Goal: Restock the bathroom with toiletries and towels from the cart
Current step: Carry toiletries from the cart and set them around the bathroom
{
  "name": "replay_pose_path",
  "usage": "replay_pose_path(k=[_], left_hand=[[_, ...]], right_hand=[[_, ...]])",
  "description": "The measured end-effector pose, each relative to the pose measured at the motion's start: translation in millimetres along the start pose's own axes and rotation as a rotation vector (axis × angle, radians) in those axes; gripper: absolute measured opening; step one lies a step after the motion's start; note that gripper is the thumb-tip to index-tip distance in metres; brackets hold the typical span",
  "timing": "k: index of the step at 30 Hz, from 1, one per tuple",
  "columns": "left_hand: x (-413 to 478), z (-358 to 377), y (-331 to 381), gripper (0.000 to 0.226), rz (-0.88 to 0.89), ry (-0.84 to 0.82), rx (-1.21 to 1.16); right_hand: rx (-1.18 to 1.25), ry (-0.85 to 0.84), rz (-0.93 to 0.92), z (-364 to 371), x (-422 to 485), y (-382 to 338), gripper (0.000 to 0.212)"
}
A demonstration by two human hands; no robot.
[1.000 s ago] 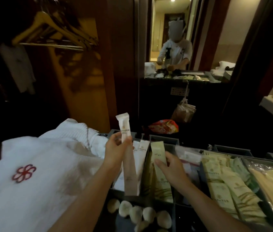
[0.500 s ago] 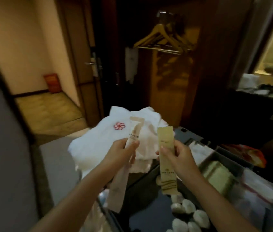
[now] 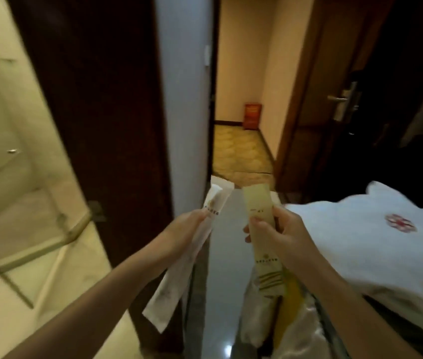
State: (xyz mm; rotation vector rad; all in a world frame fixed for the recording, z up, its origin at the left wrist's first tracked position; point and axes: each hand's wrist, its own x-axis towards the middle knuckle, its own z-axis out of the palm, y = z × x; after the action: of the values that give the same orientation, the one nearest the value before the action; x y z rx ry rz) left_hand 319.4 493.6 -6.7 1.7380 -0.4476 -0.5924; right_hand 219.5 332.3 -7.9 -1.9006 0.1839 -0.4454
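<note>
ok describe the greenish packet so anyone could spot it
Find the white towel pile on the right. Just left of it the right hand grips a yellow-green packet, green stripes low down, unlike the white packet in the left hand.

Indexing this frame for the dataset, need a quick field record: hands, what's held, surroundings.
left hand: grips long white packet near its upper end; the rest hangs down
right hand: pinches pale green packet between thumb and fingers, roughly upright
packets: side by side, apart
towels: white stack with red flower emblem, right of the right hand
ahead: open doorway, corridor with red bin at the far wall
left side: glass panel over pale tile
</note>
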Motion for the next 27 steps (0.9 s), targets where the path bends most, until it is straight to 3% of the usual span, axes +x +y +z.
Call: replay_pose_path(k=[3,8,11,15,18,22,24,27], left_hand=[[-22.2,-68.6,-14.5,0.033,0.121,0.126,0.128],[-50.6,-171.0,-39.6,0.025,0.137,0.304,0.196],[-62.5,-227.3,-60.7,0.055,0.192,0.372,0.227],[-81.5,-287.9,-84.8,0.028,0.133,0.445,0.261],[-97.6,-326.1,-94.8,0.022,0.095,0.504,0.283],[-122.5,-369.3,-106.9,0.023,0.039,0.644,0.220],[-132.7,-385.6,-112.5,0.029,0.020,0.723,0.027],[-140.9,-408.1,-122.1,0.016,-0.024,0.853,-0.202]], right_hand=[[0.013,-0.126,-0.036,63.5,25.3,-14.5,0.016],[0.023,-0.346,-0.094,163.4,59.6,-42.4,0.019],[0.079,-0.455,-0.114,218.7,74.4,-58.6,0.019],[0.115,-0.544,-0.112,289.5,89.0,-76.8,0.012],[0.191,-0.613,-0.127,337.7,98.8,-86.9,0.010],[0.241,-0.722,-0.113,397.0,116.1,-97.3,0.017],[0.260,-0.774,-0.103,426.7,125.0,-101.2,0.019],[0.282,-0.850,-0.076,470.1,137.2,-105.8,0.018]])
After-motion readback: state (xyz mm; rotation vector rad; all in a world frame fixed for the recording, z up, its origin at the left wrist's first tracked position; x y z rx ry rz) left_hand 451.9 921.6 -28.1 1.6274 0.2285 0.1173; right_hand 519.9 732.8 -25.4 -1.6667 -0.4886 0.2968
